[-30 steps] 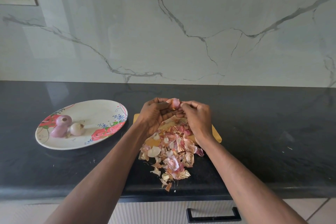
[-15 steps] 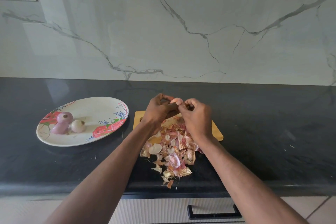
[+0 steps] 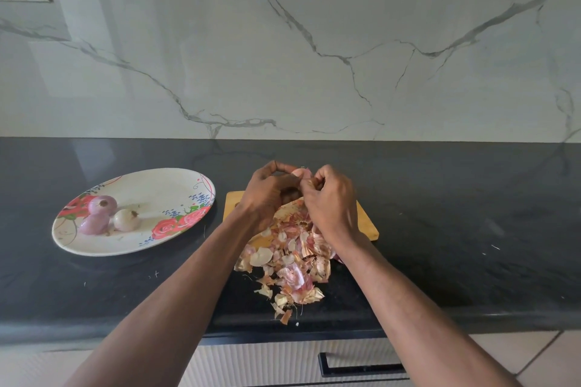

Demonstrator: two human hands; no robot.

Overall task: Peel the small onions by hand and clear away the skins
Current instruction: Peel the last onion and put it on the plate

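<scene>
A small onion [image 3: 301,172] is held above the cutting board [image 3: 366,223] near the table's middle, gripped by the left hand [image 3: 267,195] while its skin is pinched by the right hand [image 3: 330,201], so a pull away seems called for next.

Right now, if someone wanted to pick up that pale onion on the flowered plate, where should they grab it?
Probably around its round middle, coming down from above with thumb and fingertips on opposite sides. The pale peeled onion lies on its side on the floral plate with its stem stub pointing right, too small to hold. Two purple onions sit close on its left, so pinching front and back looks easier.
</scene>
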